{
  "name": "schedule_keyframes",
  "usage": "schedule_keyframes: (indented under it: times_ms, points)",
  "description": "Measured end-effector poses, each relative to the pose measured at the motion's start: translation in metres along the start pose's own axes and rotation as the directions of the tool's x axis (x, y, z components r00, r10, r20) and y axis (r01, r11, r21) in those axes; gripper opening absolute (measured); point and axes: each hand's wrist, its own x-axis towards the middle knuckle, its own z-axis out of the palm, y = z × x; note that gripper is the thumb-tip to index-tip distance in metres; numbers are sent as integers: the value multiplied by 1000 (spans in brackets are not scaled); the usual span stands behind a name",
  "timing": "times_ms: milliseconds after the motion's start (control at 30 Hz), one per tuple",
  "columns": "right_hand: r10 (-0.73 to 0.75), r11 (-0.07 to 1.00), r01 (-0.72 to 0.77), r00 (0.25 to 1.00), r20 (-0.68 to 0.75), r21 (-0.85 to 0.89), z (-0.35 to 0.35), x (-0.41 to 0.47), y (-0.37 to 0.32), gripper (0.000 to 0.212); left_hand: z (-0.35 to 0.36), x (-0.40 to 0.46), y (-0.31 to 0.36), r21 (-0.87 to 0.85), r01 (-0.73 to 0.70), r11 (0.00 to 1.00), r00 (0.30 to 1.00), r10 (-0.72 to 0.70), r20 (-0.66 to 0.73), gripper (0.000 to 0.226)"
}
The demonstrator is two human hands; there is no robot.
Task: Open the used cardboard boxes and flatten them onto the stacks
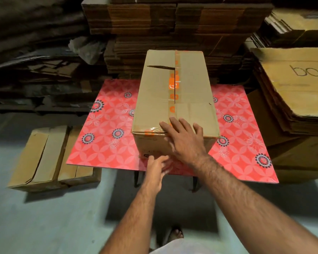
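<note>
A taped cardboard box [174, 99] is stood on the red patterned table [103, 136], its flaps closed. The right hand [184, 138] is laid over its near top edge, fingers spread and straight. The left hand [157, 166], blurred, is held against the near face, fingers loosely extended. Flattened stacks [173, 30] are piled behind.

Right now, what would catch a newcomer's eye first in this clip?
The tall cardboard box in the middle, sealed with orange-printed tape along its top, standing on a bright red patterned table. Both hands are at its near end: the right hand lies spread over the top edge, the left hand is low against the front. Stacks of flattened cardboard fill the background.
</note>
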Motion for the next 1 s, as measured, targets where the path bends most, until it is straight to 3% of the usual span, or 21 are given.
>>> schedule_keyframes:
  times_ms: [100,167,233,300,367,433,500,633,733,833,1000]
  points:
    - [-4,999,5,1000,-23,48,-7,2,3,53,-1,-8,25,125,-187,974,945,213,-248,12]
    - [45,987,-36,998,-49,157,-16,9,9,57,-8,-15,50,277,-358,892,788,448,-422,13]
    - [140,954,-110,986,-90,279,-27,23,19,63,-15,-21,81,467,-465,753,615,653,-441,24]
    - [238,925,-181,961,-139,335,-36,40,32,64,-16,-15,116,627,-522,579,529,796,-295,27]
    - [304,912,-240,940,-157,334,-43,59,45,66,-8,4,153,755,-504,420,546,832,-99,30]
    - [364,891,-306,923,-124,335,-50,80,57,69,6,31,183,843,-454,288,625,778,71,48]
    - [426,863,-378,901,-81,336,-56,101,69,73,24,56,207,889,-393,235,722,678,141,68]
    - [531,804,-503,847,-1,317,-54,139,94,77,55,99,234,909,-301,288,835,539,106,66]
    - [608,725,-573,793,35,381,-42,160,109,79,70,122,232,898,-307,314,842,530,103,61]
    - [685,644,-643,726,63,414,-27,167,107,83,65,132,220,934,-254,251,837,542,82,71]
    - [739,636,-696,673,-5,333,-16,173,101,82,55,146,218,925,-268,270,821,566,73,68]
